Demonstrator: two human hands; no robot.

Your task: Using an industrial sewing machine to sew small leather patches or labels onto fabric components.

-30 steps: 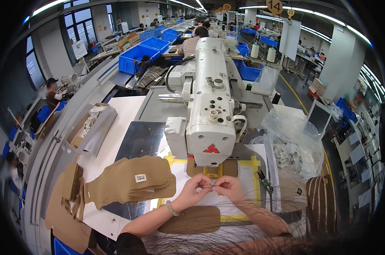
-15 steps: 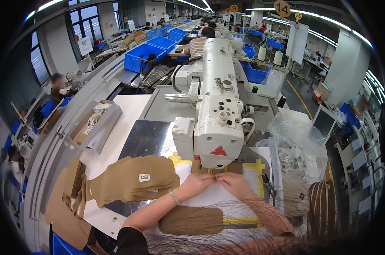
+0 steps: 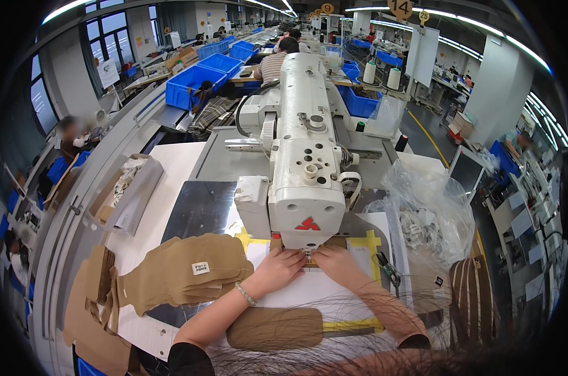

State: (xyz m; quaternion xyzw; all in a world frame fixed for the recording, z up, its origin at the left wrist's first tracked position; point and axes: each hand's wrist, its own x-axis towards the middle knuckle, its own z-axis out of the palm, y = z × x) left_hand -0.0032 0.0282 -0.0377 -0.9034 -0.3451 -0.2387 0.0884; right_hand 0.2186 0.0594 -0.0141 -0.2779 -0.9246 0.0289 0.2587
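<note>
Where left hand (image 3: 281, 268) lies by right hand (image 3: 338, 265), glossy sewing machine (image 3: 304, 144) overhangs.

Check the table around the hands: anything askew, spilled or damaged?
Nothing looks spilled or damaged. Slightly untidy: the stack of brown pieces left of the left hand lies with uneven, fanned edges, and the clear plastic bag right of the right hand is crumpled. Both may be ordinary clutter.

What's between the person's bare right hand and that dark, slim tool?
In the head view, flat white paper and straight yellow tape lie between the right hand and the dark tool.
</note>
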